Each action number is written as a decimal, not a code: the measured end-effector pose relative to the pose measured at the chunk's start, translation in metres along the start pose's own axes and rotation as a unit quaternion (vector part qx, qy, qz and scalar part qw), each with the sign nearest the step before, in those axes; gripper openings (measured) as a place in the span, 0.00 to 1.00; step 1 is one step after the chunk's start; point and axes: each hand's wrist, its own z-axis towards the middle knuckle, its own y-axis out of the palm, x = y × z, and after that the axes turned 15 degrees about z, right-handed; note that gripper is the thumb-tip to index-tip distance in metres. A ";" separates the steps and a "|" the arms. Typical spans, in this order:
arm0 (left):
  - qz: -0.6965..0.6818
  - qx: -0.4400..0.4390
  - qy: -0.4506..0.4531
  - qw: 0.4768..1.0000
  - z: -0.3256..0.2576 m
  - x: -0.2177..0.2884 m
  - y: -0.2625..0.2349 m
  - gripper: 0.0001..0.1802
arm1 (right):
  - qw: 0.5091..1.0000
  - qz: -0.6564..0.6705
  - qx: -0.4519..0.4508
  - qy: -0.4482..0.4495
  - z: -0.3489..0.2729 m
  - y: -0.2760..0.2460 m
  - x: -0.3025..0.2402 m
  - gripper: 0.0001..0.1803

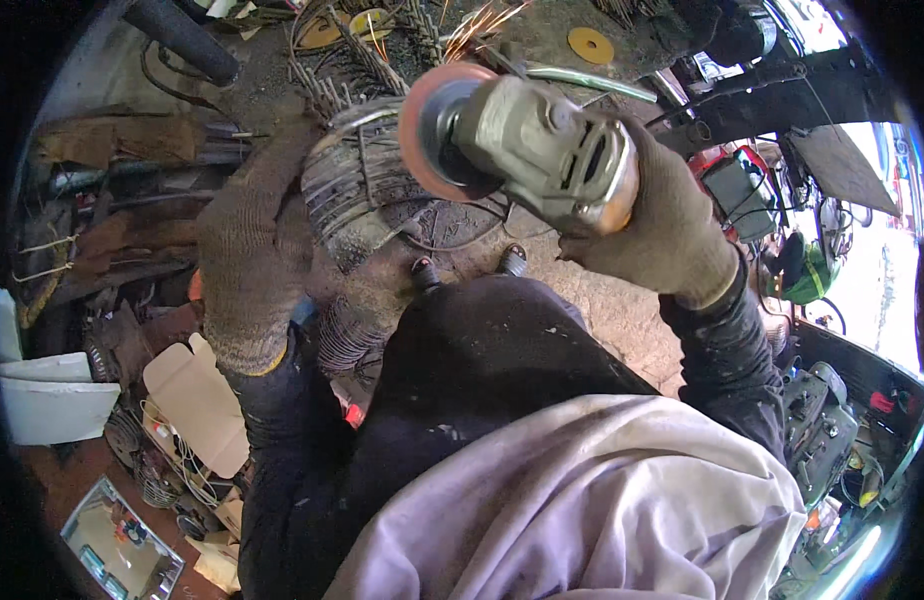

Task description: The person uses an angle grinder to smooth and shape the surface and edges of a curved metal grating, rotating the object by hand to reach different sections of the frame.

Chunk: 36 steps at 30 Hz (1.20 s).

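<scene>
Nearest the camera, a pale cloth (582,490) drapes over the person's front, its folds hanging above dark clothing (482,350). Beyond it, the gloved right hand (662,215) has its fingers wrapped around the body of an angle grinder (552,150), whose reddish disc (419,150) overlaps the right edge of a ribbed metal piece (347,185) in this view. That piece sits ahead of the person, between the two hands. Sparks (482,28) spray above the disc, so it appears to be cutting or grinding, though the exact contact point is hidden. The gloved left hand (252,250) is at the piece's left side; its fingertips blend into the dark metal, so I cannot tell whether they grasp it or merely rest against it. To do this well, the piece should be firmly braced, the left fingers well out of the disc's plane, and the grinder fed with light, even pressure, without twisting. Steering the spray away from the body is sensible, as is tucking in the loose cloth. No guard shows around the visible disc, and the sandalled feet (514,262) stand exposed on the floor (622,310) below, so a balanced stance matters.
</scene>
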 end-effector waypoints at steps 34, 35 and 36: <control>-0.064 -0.031 -0.024 0.997 -0.006 -0.006 -0.003 0.25 | 0.980 0.092 -0.159 0.081 0.018 -0.049 0.001 0.54; -0.055 -0.027 -0.007 0.998 -0.006 -0.008 -0.003 0.25 | 0.976 0.085 -0.174 0.101 0.018 -0.053 -0.005 0.54; -0.045 -0.023 0.010 0.999 -0.005 -0.010 -0.003 0.25 | 0.971 0.078 -0.189 0.122 0.019 -0.055 -0.008 0.54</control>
